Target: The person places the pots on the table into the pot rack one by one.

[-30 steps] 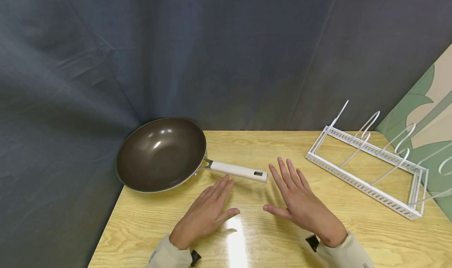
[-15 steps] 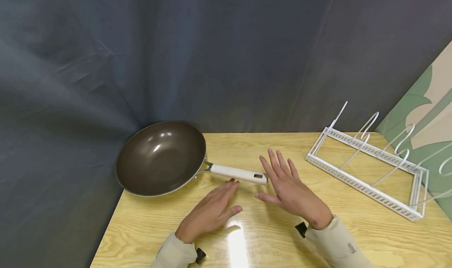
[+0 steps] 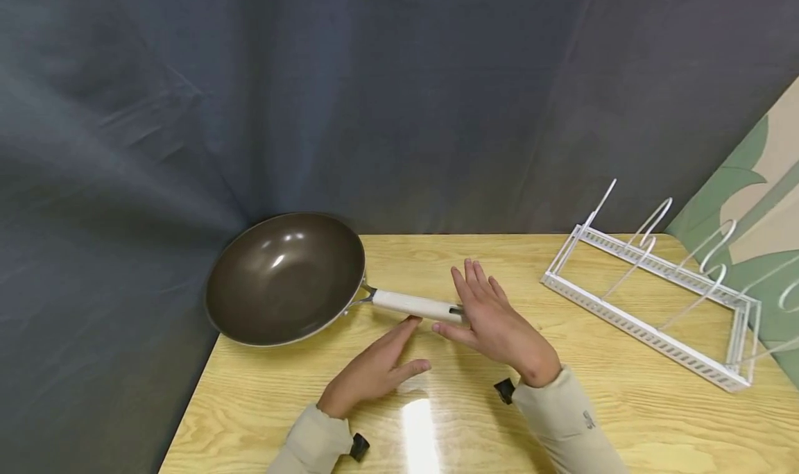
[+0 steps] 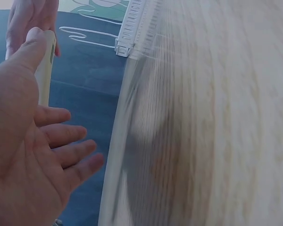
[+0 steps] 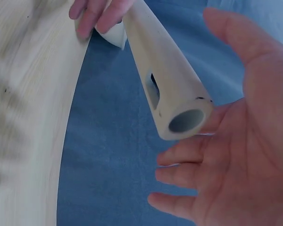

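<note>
A dark brown wok (image 3: 284, 276) lies at the table's far left corner, its white handle (image 3: 415, 305) pointing right. My right hand (image 3: 483, 307) is open, fingers straight, its palm just behind the handle's hollow end (image 5: 186, 120). In the right wrist view the fingers (image 5: 188, 179) are spread and not curled round the handle. My left hand (image 3: 383, 359) is open and low over the table, its fingertips (image 5: 96, 14) up against the handle's near side. The left wrist view shows that palm (image 4: 33, 155) beside the handle (image 4: 45, 70).
A white wire rack (image 3: 655, 300) with upright loops stands at the table's right. The wooden table (image 3: 624, 404) shows a bright glare patch near me. Dark blue cloth hangs behind and to the left, and the wok overhangs the left edge.
My right hand has moved left and forward to the end of the wok's handle. My left hand has crept slightly forward towards the handle. The wok has not moved.
</note>
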`<state>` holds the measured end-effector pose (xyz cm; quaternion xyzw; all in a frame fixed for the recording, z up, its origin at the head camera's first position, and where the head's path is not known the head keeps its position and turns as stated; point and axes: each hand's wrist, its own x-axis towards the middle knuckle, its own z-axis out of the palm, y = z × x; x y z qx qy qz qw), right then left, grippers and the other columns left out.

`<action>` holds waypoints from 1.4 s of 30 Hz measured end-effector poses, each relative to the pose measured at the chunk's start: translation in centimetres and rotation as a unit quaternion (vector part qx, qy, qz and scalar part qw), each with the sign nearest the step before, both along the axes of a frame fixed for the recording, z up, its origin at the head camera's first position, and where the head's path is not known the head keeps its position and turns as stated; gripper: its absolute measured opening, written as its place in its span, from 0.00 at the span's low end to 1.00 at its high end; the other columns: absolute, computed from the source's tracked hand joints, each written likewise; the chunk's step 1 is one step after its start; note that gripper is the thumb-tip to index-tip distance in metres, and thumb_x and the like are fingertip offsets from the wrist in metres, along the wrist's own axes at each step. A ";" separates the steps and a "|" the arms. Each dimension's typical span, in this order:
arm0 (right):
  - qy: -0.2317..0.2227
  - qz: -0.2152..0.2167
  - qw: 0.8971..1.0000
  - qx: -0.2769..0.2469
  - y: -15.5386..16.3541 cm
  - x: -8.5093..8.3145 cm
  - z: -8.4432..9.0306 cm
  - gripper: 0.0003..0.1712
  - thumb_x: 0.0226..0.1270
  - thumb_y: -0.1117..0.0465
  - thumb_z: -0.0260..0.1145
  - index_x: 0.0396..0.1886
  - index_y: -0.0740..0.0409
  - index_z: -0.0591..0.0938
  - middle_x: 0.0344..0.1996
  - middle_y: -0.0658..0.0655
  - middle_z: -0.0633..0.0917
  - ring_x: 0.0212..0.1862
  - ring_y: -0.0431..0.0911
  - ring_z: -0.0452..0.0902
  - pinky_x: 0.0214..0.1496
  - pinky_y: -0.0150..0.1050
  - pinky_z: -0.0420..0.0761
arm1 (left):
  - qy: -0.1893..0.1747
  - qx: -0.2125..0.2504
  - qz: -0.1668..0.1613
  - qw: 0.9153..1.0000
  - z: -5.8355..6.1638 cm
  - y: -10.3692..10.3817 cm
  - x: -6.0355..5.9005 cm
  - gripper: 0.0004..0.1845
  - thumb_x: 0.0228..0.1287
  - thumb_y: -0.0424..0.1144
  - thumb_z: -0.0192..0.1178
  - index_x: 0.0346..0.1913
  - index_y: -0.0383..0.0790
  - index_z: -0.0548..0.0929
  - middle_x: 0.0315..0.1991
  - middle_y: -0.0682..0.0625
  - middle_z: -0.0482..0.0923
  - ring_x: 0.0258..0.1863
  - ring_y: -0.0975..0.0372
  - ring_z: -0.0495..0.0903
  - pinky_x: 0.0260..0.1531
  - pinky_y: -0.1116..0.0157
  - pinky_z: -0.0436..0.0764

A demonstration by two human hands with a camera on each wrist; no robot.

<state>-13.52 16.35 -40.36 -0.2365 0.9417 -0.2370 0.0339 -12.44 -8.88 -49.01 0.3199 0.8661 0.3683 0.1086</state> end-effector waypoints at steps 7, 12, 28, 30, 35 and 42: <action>-0.003 0.008 1.000 0.010 -0.3 -0.6 -0.1 0.57 0.69 0.38 0.69 0.80 0.71 0.54 0.78 0.75 0.48 0.80 0.64 0.37 0.77 0.64 0.40 | -0.037 0.017 0.019 0.999 0.1 0.1 -0.3 0.43 0.78 0.58 0.53 0.82 0.39 0.50 0.81 0.45 0.49 0.78 0.52 0.53 0.73 0.49 0.59; -0.034 0.016 0.999 0.018 -0.8 -1.0 -0.2 0.56 0.66 0.45 0.74 0.78 0.71 0.57 0.77 0.76 0.53 0.79 0.66 0.43 0.76 0.65 0.47 | -0.072 0.033 0.047 0.996 0.1 -0.1 -0.2 0.44 0.77 0.59 0.54 0.82 0.37 0.51 0.80 0.41 0.53 0.77 0.48 0.55 0.72 0.46 0.60; -0.038 0.049 0.998 0.003 -2.1 -1.9 -0.4 0.31 0.68 0.57 0.74 0.66 0.64 0.77 0.32 0.48 0.82 0.24 0.38 0.71 0.27 0.38 0.74 | -0.121 0.143 0.096 0.978 -1.5 0.0 -1.6 0.32 0.81 0.55 0.49 0.79 0.46 0.59 0.76 0.39 0.62 0.71 0.45 0.67 0.63 0.47 0.74; -0.049 0.047 0.998 0.004 -2.3 -2.1 -0.3 0.29 0.69 0.57 0.74 0.65 0.64 0.78 0.28 0.46 0.80 0.21 0.38 0.70 0.25 0.37 0.73 | -0.132 0.166 0.101 0.972 -1.7 0.0 -1.8 0.33 0.81 0.54 0.49 0.80 0.45 0.58 0.76 0.41 0.62 0.73 0.47 0.66 0.65 0.49 0.73; -0.070 0.040 0.997 0.018 -2.7 -2.3 -0.1 0.28 0.70 0.55 0.73 0.64 0.63 0.78 0.24 0.45 0.78 0.20 0.38 0.69 0.23 0.37 0.71 | -0.158 0.215 0.122 0.956 -1.9 0.2 -2.2 0.32 0.83 0.53 0.47 0.79 0.40 0.60 0.72 0.40 0.68 0.69 0.49 0.71 0.65 0.51 0.73; -0.047 0.047 0.997 0.050 -3.2 -2.4 -0.1 0.20 0.71 0.56 0.72 0.55 0.61 0.79 0.22 0.46 0.76 0.20 0.39 0.68 0.23 0.37 0.70 | -0.232 0.337 0.167 0.897 -2.5 0.6 -3.1 0.33 0.83 0.56 0.43 0.66 0.26 0.71 0.61 0.33 0.76 0.64 0.41 0.74 0.59 0.52 0.79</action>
